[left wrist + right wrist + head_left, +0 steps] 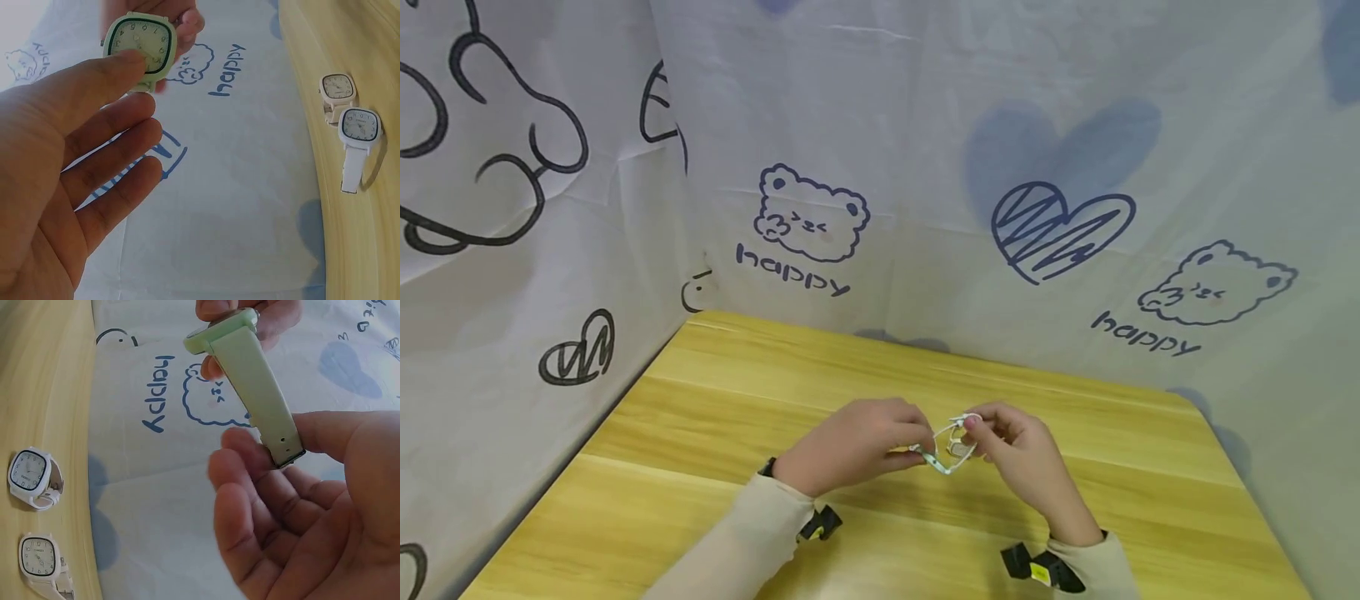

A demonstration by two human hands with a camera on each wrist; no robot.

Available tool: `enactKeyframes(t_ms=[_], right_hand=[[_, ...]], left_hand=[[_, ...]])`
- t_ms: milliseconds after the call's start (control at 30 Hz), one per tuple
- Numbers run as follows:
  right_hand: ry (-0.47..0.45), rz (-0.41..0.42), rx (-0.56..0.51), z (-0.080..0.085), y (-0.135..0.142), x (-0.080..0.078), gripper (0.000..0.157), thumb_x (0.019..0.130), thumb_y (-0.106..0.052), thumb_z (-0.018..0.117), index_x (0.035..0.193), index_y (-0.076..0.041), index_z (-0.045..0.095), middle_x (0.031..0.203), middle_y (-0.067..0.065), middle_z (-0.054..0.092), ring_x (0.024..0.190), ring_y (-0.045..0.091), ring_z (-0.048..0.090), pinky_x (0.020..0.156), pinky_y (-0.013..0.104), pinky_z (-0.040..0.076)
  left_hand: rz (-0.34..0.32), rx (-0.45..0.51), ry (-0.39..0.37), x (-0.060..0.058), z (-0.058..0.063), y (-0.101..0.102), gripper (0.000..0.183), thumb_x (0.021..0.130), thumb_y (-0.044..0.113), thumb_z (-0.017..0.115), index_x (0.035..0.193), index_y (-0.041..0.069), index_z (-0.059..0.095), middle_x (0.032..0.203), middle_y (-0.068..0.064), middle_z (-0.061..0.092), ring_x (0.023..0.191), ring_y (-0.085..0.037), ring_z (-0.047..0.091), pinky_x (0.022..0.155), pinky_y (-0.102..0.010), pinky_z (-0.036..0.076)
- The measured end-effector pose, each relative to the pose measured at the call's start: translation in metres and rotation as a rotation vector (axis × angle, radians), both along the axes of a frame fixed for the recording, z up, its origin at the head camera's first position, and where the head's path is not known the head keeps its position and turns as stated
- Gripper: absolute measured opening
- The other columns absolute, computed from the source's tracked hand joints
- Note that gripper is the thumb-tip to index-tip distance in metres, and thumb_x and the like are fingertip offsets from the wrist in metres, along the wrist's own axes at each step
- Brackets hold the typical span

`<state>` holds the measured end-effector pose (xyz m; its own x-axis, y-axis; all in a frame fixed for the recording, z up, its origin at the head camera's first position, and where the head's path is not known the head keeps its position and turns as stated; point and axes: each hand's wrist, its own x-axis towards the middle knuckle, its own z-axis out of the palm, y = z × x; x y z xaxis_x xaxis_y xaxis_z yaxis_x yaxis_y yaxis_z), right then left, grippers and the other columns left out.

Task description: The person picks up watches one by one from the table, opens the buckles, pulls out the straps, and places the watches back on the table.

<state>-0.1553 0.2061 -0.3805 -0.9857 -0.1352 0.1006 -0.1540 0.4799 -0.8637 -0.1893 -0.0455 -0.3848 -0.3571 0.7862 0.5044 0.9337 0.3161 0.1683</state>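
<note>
A pale green wristwatch [153, 40] with a squarish case and dark-ringed dial is held up between both hands. My left hand [872, 442] pinches its case, the thumb lying across the dial in the left wrist view while the other fingers extend loosely. With thumb and curled fingers, my right hand [1026, 458] grips the strap [256, 381] close to its buckle end. The strap forms a loop between the hands in the head view. Beyond it, a white watch [359, 128] and a second pale watch [337, 87] lie on the table.
The wood-grain table [715, 392] has a cloth backdrop [910, 275] with printed bears and hearts along its back and left sides. Black wrist mounts [1041, 568] sit at both sleeve cuffs.
</note>
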Motion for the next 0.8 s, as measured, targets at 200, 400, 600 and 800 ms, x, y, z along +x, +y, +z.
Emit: enactKeyframes(t_ms=[200, 400, 600, 800], right_hand=[[0.138, 0.081, 0.024, 0.001, 0.003, 0.004, 0.017, 0.103, -0.026, 0.066, 0.112, -0.014, 0.073, 0.092, -0.001, 0.072, 0.08, 0.017, 0.067, 0.07, 0.03, 0.056], [0.265, 0.257, -0.116, 0.002, 0.001, 0.009, 0.019, 0.104, -0.006, 0.06, 0.12, -0.013, 0.069, 0.109, 0.007, 0.069, 0.093, 0.019, 0.069, 0.076, 0.037, 0.062], [0.44, 0.281, -0.011, 0.005, -0.004, 0.011, 0.038, 0.096, 0.0, 0.072, 0.128, -0.018, 0.067, 0.124, 0.002, 0.067, 0.109, 0.017, 0.064, 0.082, 0.033, 0.06], [0.637, 0.287, 0.141, 0.005, -0.005, 0.013, 0.043, 0.085, 0.003, 0.08, 0.122, -0.016, 0.069, 0.117, 0.0, 0.068, 0.099, 0.014, 0.064, 0.084, 0.027, 0.056]], left_hand=[[0.11, 0.008, -0.235, 0.008, 0.003, 0.006, 0.043, 0.097, 0.041, 0.072, 0.132, 0.017, 0.063, 0.118, 0.005, 0.072, 0.102, -0.005, 0.066, 0.089, -0.024, 0.055], [0.196, 0.069, -0.299, 0.015, 0.01, 0.016, 0.033, 0.101, 0.045, 0.066, 0.122, 0.019, 0.069, 0.104, 0.012, 0.07, 0.082, -0.002, 0.061, 0.072, -0.02, 0.052], [0.152, 0.102, -0.176, 0.012, 0.016, 0.008, 0.013, 0.096, 0.032, 0.076, 0.102, 0.02, 0.077, 0.093, 0.014, 0.071, 0.078, 0.002, 0.057, 0.072, -0.016, 0.049], [0.114, 0.084, -0.083, 0.011, 0.022, 0.0, 0.016, 0.091, 0.029, 0.081, 0.103, 0.019, 0.079, 0.096, 0.012, 0.073, 0.087, -0.003, 0.061, 0.081, -0.018, 0.05]])
